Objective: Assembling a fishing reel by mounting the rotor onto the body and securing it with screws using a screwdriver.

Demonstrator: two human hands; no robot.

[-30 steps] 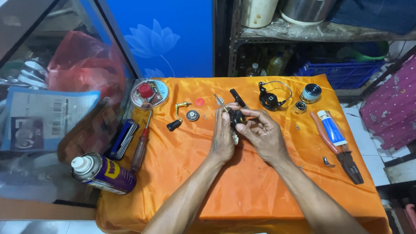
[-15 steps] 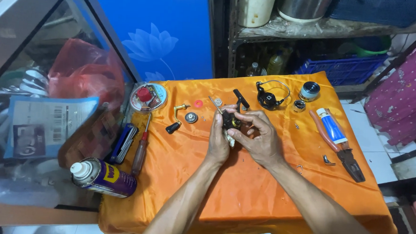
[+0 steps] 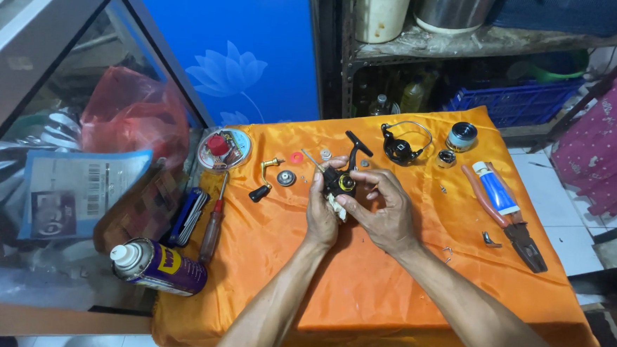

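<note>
I hold the black reel body above the middle of the orange surface. My left hand fingers pinch it from below, with white cloth; my right hand fingers grip its side.

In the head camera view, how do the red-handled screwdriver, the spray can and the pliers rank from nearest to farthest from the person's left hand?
Measured from the left hand:
1. Red-handled screwdriver, just to its left on the orange cloth.
2. Pliers, to the right, beyond the right hand.
3. Spray can, far left, lying at the cloth's lower left corner.
The pliers and the spray can are nearly equal, so ranks 2 and 3 are uncertain.
</note>
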